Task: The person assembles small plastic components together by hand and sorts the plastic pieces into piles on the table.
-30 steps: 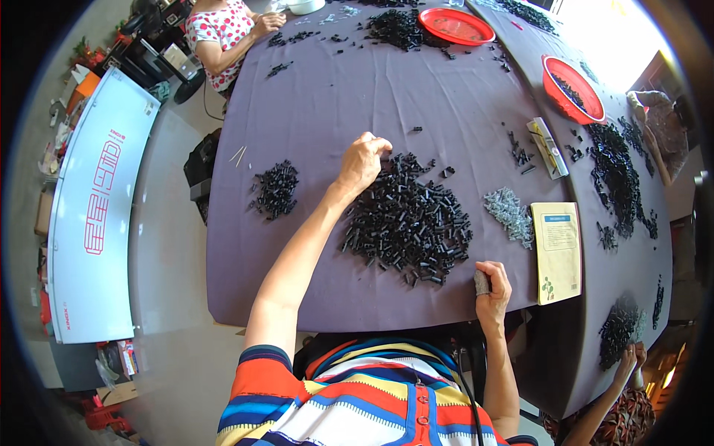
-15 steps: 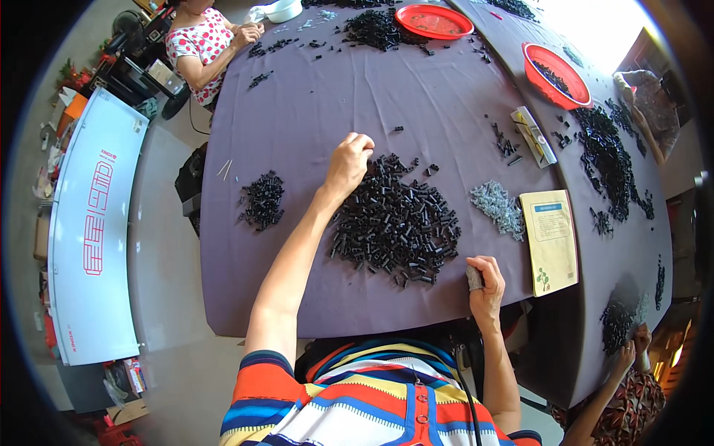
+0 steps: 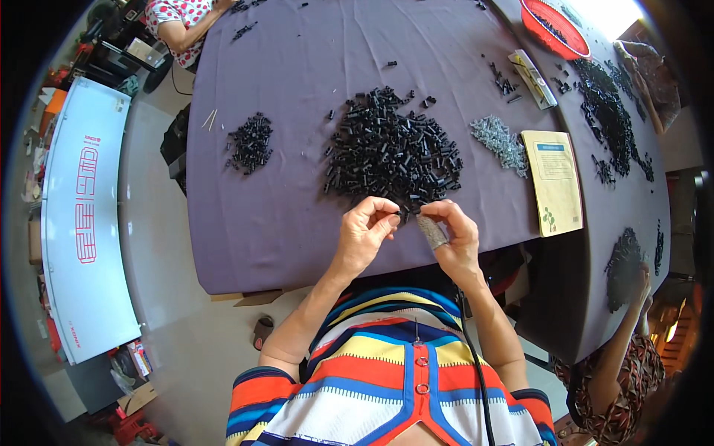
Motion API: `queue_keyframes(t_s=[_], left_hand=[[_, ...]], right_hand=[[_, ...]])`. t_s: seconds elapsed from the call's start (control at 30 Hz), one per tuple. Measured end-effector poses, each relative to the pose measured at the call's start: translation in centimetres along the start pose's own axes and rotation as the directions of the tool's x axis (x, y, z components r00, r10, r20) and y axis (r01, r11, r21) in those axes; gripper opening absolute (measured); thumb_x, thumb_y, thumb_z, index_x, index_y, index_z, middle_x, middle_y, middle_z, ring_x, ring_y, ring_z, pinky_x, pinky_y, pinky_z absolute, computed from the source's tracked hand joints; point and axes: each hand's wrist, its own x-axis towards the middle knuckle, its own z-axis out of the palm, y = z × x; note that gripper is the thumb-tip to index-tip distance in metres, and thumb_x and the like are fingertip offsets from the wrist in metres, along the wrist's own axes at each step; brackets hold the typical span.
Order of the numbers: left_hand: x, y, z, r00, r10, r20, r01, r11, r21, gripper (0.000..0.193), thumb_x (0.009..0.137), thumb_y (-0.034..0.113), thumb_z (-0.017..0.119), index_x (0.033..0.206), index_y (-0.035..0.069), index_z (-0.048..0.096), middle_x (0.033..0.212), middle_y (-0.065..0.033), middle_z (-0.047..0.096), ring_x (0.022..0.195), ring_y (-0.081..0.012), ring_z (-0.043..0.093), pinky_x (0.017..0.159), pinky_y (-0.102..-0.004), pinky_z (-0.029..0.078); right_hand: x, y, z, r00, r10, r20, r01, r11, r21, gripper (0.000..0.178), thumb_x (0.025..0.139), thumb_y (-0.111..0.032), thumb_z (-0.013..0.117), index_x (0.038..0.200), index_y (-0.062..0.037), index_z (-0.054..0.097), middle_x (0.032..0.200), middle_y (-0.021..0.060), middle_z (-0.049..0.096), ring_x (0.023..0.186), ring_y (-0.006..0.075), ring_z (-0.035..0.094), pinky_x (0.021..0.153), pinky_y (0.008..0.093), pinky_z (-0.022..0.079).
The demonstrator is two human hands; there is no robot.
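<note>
A large heap of small black plastic pieces lies on the cloth-covered table in front of me. At the heap's near edge, my left hand pinches a small black piece between thumb and fingertips. Close by on its right, my right hand has its fingertips pressed together; whatever is in them is too small to make out. A grey wrap covers its thumb. A pile of small clear parts sits to the right of the heap.
A smaller black pile is at the left. A yellow book and a flat case lie right. Beyond is a red basket. Other people work around the tables; one arm shows lower right.
My left hand has come back from the heap's far left edge to its near edge. My right hand has moved left to meet it. The view has tipped nearer to me.
</note>
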Motion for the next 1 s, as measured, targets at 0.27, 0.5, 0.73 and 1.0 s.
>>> queue_keyframes(t_s=[0.27, 0.5, 0.73, 1.0], left_hand=[[-2.1, 0.1, 0.3, 0.999, 0.047, 0.017, -0.048, 0.994, 0.095, 0.008, 0.088, -0.002, 0.059, 0.095, 0.003, 0.062, 0.073, 0.0004, 0.06, 0.064, -0.0051, 0.055, 0.058, -0.0194, 0.046], [-2.6, 0.4, 0.4, 0.992, 0.122, 0.03, -0.126, 0.975, 0.185, 0.01, 0.087, -0.005, 0.058, 0.093, 0.003, 0.062, 0.076, 0.0003, 0.058, 0.064, -0.0057, 0.052, 0.058, -0.0206, 0.045], [-2.7, 0.2, 0.5, 0.972, 0.226, 0.063, -0.235, 0.922, 0.308, 0.011, 0.085, -0.007, 0.058, 0.093, 0.001, 0.061, 0.082, -0.0011, 0.056, 0.065, -0.0065, 0.052, 0.058, -0.0207, 0.044], [-3.2, -0.4, 0.7, 0.988, 0.148, 0.043, -0.154, 0.944, 0.292, 0.008, 0.087, -0.004, 0.057, 0.094, 0.0, 0.06, 0.082, -0.0001, 0.057, 0.067, -0.0055, 0.051, 0.058, -0.0202, 0.043]], right_hand=[[-1.0, -0.6, 0.9, 0.995, 0.019, 0.095, -0.015, 0.999, -0.042, 0.034, 0.065, 0.016, 0.058, 0.095, 0.0001, 0.059, 0.084, 0.0109, 0.061, 0.076, 0.023, 0.061, 0.071, 0.0293, 0.048], [-1.4, -0.8, 1.0, 0.991, 0.013, 0.136, 0.0, 0.996, -0.094, 0.039, 0.061, 0.017, 0.055, 0.096, -0.0009, 0.059, 0.086, 0.0117, 0.062, 0.078, 0.0256, 0.062, 0.071, 0.0311, 0.049], [-1.4, -0.7, 0.7, 0.989, 0.004, 0.149, 0.016, 0.992, -0.128, 0.037, 0.061, 0.015, 0.056, 0.095, -0.0015, 0.06, 0.085, 0.0125, 0.062, 0.079, 0.0275, 0.063, 0.071, 0.0323, 0.05], [-1.7, -0.1, 0.9, 0.986, -0.015, 0.168, 0.038, 0.99, -0.136, 0.036, 0.061, 0.014, 0.057, 0.093, -0.0018, 0.06, 0.085, 0.0128, 0.062, 0.08, 0.0309, 0.063, 0.071, 0.0342, 0.05]])
